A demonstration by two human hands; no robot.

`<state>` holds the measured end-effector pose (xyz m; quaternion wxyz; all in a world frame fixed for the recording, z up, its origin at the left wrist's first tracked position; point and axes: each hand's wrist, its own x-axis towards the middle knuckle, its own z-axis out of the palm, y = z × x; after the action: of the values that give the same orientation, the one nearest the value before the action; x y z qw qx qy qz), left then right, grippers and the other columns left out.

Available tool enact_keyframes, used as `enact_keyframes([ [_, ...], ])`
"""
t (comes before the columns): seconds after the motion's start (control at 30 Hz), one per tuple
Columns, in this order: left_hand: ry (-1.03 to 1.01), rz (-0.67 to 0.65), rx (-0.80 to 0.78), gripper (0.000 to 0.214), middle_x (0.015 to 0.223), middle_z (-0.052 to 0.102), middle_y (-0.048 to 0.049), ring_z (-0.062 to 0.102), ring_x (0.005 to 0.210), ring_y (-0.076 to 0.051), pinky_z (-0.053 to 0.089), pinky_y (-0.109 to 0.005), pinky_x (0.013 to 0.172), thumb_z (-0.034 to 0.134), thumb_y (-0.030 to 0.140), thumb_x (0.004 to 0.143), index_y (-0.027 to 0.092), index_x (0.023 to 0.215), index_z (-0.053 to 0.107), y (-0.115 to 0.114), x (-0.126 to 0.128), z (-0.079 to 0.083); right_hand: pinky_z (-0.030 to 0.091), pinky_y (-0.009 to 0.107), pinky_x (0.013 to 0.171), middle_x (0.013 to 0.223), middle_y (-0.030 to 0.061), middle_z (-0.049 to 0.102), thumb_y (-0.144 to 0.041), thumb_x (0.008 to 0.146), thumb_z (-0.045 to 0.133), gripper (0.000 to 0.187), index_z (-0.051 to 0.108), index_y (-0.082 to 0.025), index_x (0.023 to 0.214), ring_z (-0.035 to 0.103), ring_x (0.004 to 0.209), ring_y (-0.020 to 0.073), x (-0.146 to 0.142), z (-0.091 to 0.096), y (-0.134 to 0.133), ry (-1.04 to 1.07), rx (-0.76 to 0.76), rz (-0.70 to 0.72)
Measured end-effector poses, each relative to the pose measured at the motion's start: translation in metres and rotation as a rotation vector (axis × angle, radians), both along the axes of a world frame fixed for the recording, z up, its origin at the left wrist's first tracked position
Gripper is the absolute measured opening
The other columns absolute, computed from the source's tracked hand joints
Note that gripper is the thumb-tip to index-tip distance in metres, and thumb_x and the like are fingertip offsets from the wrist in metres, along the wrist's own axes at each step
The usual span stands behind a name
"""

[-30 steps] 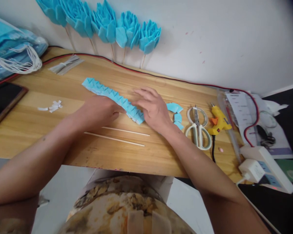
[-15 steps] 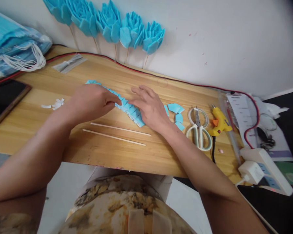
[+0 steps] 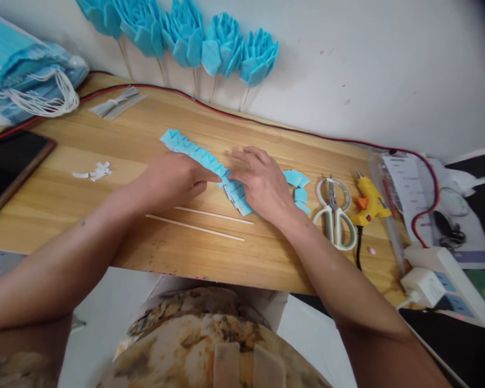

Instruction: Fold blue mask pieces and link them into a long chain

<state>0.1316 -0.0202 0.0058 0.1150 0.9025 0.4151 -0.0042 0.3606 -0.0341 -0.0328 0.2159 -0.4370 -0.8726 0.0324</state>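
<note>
A long strip of folded blue pieces [image 3: 194, 153] lies slanted on the wooden table [image 3: 117, 134]. My left hand [image 3: 173, 180] rests on the strip's middle with fingers curled and the index pressing on it. My right hand [image 3: 262, 183] lies flat on the strip's right end, fingers stretched toward the left hand. A few loose blue pieces [image 3: 297, 186] sit just right of the right hand. Two thin wooden sticks [image 3: 202, 222] lie on the table in front of both hands.
Several blue flowers on sticks [image 3: 194, 37] lean against the wall. Scissors [image 3: 334, 213], a yellow glue gun [image 3: 369, 202] and a power strip [image 3: 448, 277] lie at the right. A pack of face masks [image 3: 24, 70], a dark phone [image 3: 8, 167] and white scraps [image 3: 95, 171] are at the left.
My left hand slid left along the strip and then came back toward the right hand; more of the strip's left end shows now. The right hand stayed on the strip's right end.
</note>
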Motion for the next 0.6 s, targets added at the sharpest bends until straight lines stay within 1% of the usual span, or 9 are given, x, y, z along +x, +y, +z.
enact_keyframes([
  [0.13, 0.032, 0.001, -0.004, 0.046, 0.114, 0.074, -0.0052, 0.067, 0.102, -0.025, 0.049, -0.034, 0.085, 0.039, 0.021, 0.092, 0.031, 0.122, 0.072, -0.001, 0.004, -0.004, 0.047, 0.058, 0.107, 0.132, 0.0059, 0.066, -0.016, 0.091, 0.054, 0.025, 0.077, -0.026, 0.093, 0.050, 0.129, 0.0347, 0.001, -0.003, 0.002, 0.075, -0.030, 0.022],
  [0.27, 0.089, -0.025, -0.009, 0.045, 0.117, 0.073, -0.0074, 0.067, 0.105, -0.027, 0.050, -0.036, 0.085, 0.037, 0.021, 0.094, 0.029, 0.122, 0.072, -0.001, 0.007, -0.004, 0.045, 0.058, 0.108, 0.134, 0.0073, 0.064, -0.015, 0.093, 0.048, 0.030, 0.076, -0.023, 0.092, 0.050, 0.129, 0.0333, 0.002, -0.002, 0.002, 0.049, -0.046, 0.033],
  [0.37, 0.092, -0.019, -0.024, 0.045, 0.118, 0.072, -0.0073, 0.066, 0.108, -0.028, 0.050, -0.036, 0.087, 0.038, 0.021, 0.095, 0.028, 0.126, 0.069, -0.001, 0.007, -0.004, 0.045, 0.057, 0.107, 0.135, 0.0079, 0.063, -0.013, 0.095, 0.044, 0.033, 0.075, -0.021, 0.100, 0.051, 0.129, 0.0305, 0.002, 0.003, -0.001, 0.079, -0.022, 0.038],
  [0.47, 0.057, -0.013, -0.040, 0.043, 0.119, 0.072, -0.0054, 0.066, 0.107, -0.025, 0.050, -0.033, 0.088, 0.041, 0.020, 0.094, 0.029, 0.124, 0.070, 0.000, 0.008, -0.006, 0.042, 0.056, 0.111, 0.138, 0.0061, 0.060, -0.012, 0.096, 0.041, 0.036, 0.072, -0.024, 0.108, 0.048, 0.132, 0.0271, 0.003, 0.008, -0.002, 0.155, 0.027, 0.001],
  [0.53, 0.064, -0.012, -0.033, 0.043, 0.119, 0.072, -0.0056, 0.066, 0.106, -0.024, 0.050, -0.033, 0.087, 0.041, 0.019, 0.093, 0.029, 0.121, 0.071, 0.000, 0.008, -0.007, 0.040, 0.055, 0.112, 0.139, 0.0066, 0.059, -0.012, 0.096, 0.041, 0.035, 0.073, -0.024, 0.106, 0.046, 0.135, 0.0276, 0.003, 0.006, -0.001, 0.157, 0.048, -0.003],
  [0.6, 0.090, -0.004, -0.031, 0.043, 0.119, 0.072, -0.0067, 0.067, 0.105, -0.025, 0.051, -0.033, 0.087, 0.040, 0.019, 0.093, 0.028, 0.120, 0.072, 0.000, 0.008, -0.007, 0.040, 0.055, 0.112, 0.136, 0.0080, 0.062, -0.012, 0.095, 0.044, 0.033, 0.075, -0.021, 0.100, 0.047, 0.134, 0.0293, 0.003, 0.002, 0.001, 0.106, 0.025, 0.035],
])
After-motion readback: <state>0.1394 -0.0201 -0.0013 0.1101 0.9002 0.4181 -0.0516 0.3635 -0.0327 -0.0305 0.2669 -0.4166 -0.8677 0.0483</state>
